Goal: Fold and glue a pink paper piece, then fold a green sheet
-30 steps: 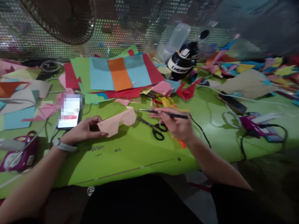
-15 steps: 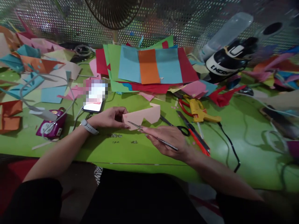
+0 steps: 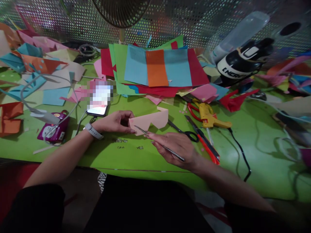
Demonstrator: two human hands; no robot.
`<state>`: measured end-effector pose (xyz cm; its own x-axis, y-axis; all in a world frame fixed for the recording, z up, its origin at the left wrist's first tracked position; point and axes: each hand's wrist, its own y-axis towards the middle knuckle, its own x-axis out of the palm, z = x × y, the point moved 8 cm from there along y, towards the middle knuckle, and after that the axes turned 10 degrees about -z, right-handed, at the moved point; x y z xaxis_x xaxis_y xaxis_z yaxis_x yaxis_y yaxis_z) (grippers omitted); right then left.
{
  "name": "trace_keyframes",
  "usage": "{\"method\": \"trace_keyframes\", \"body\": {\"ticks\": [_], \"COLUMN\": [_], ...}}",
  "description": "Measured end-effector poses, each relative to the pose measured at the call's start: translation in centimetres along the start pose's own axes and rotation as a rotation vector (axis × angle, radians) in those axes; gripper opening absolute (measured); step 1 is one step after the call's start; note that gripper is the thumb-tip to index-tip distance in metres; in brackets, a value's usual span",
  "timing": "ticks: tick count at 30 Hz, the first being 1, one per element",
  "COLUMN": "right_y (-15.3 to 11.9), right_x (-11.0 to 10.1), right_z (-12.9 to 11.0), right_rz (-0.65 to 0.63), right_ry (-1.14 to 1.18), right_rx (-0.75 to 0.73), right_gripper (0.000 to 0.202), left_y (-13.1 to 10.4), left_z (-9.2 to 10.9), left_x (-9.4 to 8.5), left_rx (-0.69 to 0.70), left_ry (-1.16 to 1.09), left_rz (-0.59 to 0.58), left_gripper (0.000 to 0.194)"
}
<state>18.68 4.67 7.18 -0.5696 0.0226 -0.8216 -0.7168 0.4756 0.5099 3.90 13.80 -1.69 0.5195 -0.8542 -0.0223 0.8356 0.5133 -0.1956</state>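
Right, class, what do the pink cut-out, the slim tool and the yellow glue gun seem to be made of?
The pink cut-out in the left hand: matte paper or thin card, by its dull face and crisp edges. The slim tool in the right hand: probably polished metal, since its shaft catches a glint; coated plastic remains possible. The yellow glue gun: likely smooth plastic, by its evenly colored body.

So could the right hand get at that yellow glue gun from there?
Probably yes: the glue gun lies close by, with only scissors and a red cutter low between. The right hand holds a slim tool, though, so it may need freeing first.
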Motion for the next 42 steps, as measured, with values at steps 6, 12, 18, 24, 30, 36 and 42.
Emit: {"method": "trace_keyframes", "body": {"ticks": [6, 12, 18, 24, 30, 36, 42], "right_y": [0.0, 0.1, 0.0, -0.3, -0.2, 0.0, 0.3], "right_x": [0.2, 0.3, 0.2, 0.1, 0.1, 0.1, -0.4], "right_z": [0.1, 0.2, 0.3, 0.7, 1.0, 1.0, 1.1], "right_rz": [0.001, 0.028, 0.031, 0.025, 0.041, 0.058, 0.069], "right_ry": [0.020, 0.052, 0.059, 0.088, 0.115, 0.123, 0.130], "right_rx": [0.007, 0.024, 0.036, 0.070, 0.072, 0.081, 0.092], "right_gripper": [0.049, 0.044, 0.043, 0.042, 0.044, 0.040, 0.029], "left_y": [0.1, 0.1, 0.1, 0.1, 0.1, 0.0, 0.0], "left_z": [0.0, 0.2, -0.1, -0.2, -0.1, -0.1, -0.2], "left_x": [0.0, 0.1, 0.1, 0.2, 0.2, 0.2, 0.1], "left_rx": [-0.001, 0.014, -0.001, -0.001, -0.010, -0.005, -0.025], "left_ry": [-0.012, -0.003, -0.006, -0.032, -0.033, -0.025, 0.010], "left_rz": [-0.004, -0.014, -0.007, -0.018, -0.001, -0.007, -0.007], "left_gripper": [0.030, 0.028, 0.028, 0.027, 0.029, 0.029, 0.032]}}
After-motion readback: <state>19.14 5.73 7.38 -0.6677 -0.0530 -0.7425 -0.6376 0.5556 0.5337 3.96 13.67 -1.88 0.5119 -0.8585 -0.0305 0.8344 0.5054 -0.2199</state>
